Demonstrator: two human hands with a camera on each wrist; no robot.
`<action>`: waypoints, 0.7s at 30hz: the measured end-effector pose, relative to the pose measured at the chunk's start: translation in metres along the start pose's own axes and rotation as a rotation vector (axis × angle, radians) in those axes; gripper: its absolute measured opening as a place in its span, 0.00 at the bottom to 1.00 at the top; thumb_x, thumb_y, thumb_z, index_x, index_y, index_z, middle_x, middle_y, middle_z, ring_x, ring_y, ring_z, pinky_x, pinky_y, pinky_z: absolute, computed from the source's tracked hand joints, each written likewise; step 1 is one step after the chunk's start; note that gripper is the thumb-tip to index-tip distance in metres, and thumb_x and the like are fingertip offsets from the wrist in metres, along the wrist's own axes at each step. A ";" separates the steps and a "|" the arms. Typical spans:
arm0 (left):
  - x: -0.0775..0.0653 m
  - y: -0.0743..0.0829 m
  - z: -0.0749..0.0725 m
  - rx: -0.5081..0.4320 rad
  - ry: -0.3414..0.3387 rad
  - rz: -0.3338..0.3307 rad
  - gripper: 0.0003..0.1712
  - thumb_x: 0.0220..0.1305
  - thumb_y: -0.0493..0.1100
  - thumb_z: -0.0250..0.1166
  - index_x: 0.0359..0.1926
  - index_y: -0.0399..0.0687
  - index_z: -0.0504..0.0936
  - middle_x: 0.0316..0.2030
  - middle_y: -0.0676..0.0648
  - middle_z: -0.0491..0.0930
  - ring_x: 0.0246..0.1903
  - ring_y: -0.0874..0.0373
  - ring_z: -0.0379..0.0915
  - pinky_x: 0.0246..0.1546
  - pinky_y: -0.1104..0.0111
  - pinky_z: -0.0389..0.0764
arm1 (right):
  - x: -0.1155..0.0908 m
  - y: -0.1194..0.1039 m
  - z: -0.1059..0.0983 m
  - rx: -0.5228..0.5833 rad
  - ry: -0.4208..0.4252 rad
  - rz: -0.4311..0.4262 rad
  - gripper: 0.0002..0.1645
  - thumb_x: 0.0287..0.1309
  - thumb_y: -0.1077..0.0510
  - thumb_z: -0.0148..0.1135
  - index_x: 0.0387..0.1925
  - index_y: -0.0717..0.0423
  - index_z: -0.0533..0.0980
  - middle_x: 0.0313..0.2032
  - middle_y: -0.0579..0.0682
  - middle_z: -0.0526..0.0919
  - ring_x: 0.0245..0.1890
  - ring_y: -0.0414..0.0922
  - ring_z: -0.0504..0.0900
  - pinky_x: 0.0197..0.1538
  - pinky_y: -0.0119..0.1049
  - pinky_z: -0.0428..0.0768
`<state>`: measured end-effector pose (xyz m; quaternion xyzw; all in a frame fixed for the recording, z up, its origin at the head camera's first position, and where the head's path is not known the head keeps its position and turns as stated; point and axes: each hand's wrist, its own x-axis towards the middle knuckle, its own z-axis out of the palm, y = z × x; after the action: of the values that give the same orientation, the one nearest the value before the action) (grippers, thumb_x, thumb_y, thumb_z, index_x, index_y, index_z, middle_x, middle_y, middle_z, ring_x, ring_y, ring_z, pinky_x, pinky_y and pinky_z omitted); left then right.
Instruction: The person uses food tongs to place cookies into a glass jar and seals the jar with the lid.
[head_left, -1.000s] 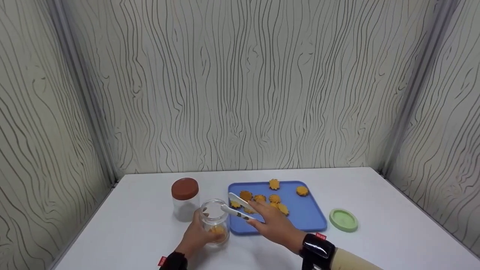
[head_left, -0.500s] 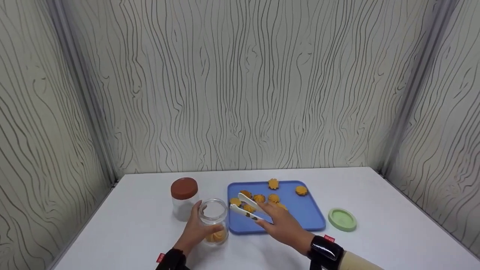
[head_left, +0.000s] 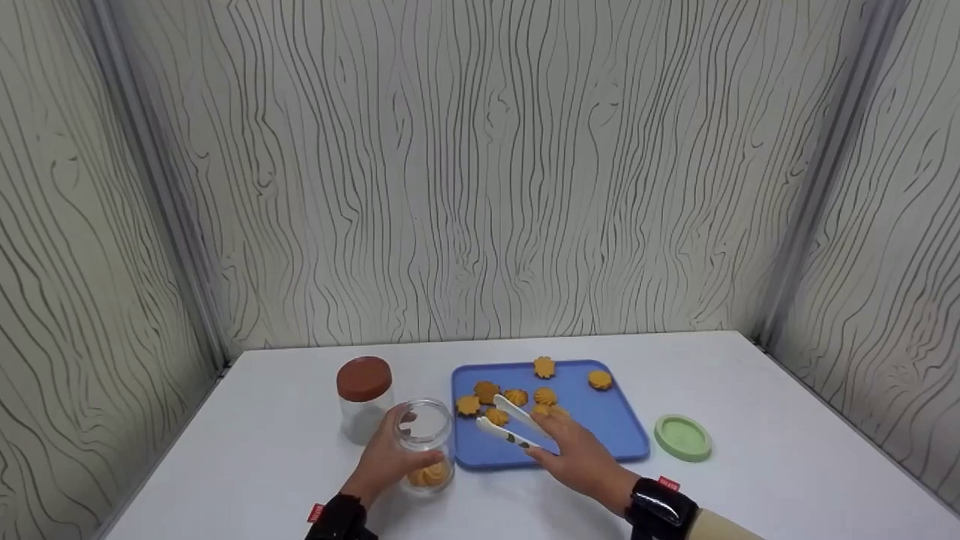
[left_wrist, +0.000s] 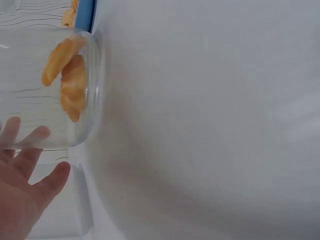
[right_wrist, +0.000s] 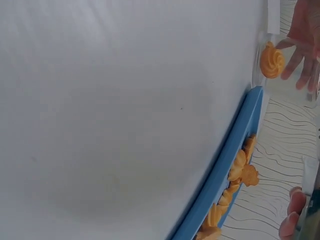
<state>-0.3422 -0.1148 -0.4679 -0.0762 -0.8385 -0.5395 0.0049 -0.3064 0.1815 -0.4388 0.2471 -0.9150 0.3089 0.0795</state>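
My left hand holds a clear open-topped jar on the white table, fingers and thumb around its side. Two swirled cookies lie at the jar's bottom in the left wrist view. With my right hand I grip white tongs with dark marks. The tips are spread apart over the left part of a blue tray, with no cookie seen between them. Several cookies lie on that tray beneath and beyond the tongs; the right hand partly hides some.
A second clear jar with a brown-red lid stands behind my left hand. To the right of the tray lies a round green lid. Wood-patterned panels rise behind the table and at both sides.
The tongs have moved right in my right hand, from above the jar's rim to above the tray. My left hand stays on the jar, which is nearly where it was.
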 end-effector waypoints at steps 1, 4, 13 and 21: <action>0.000 0.000 0.000 0.001 -0.001 0.000 0.60 0.44 0.53 0.80 0.70 0.35 0.55 0.62 0.33 0.67 0.61 0.36 0.63 0.60 0.41 0.64 | 0.000 0.001 0.001 0.001 -0.005 0.016 0.35 0.64 0.49 0.62 0.63 0.70 0.68 0.58 0.70 0.72 0.59 0.67 0.70 0.57 0.64 0.69; 0.000 0.000 -0.001 -0.008 -0.006 -0.002 0.60 0.44 0.53 0.80 0.70 0.34 0.55 0.62 0.33 0.67 0.62 0.36 0.62 0.60 0.42 0.65 | 0.001 0.005 0.003 0.008 -0.020 0.068 0.36 0.63 0.49 0.62 0.63 0.70 0.68 0.58 0.71 0.71 0.58 0.67 0.70 0.58 0.65 0.68; 0.000 0.004 -0.006 -0.013 -0.067 -0.023 0.58 0.45 0.53 0.79 0.68 0.35 0.55 0.62 0.32 0.67 0.62 0.36 0.63 0.60 0.43 0.65 | 0.008 0.016 0.009 -0.032 -0.018 0.186 0.36 0.60 0.52 0.65 0.62 0.72 0.68 0.57 0.72 0.71 0.59 0.68 0.69 0.61 0.64 0.65; 0.000 0.003 -0.006 -0.036 -0.082 0.001 0.58 0.46 0.50 0.79 0.68 0.32 0.53 0.61 0.31 0.66 0.61 0.36 0.63 0.60 0.44 0.66 | 0.017 0.027 0.021 -0.131 -0.003 0.236 0.36 0.57 0.53 0.66 0.60 0.72 0.70 0.49 0.67 0.76 0.50 0.63 0.76 0.55 0.61 0.72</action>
<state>-0.3424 -0.1195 -0.4626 -0.0986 -0.8282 -0.5509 -0.0305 -0.3346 0.1806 -0.4648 0.1325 -0.9560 0.2553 0.0575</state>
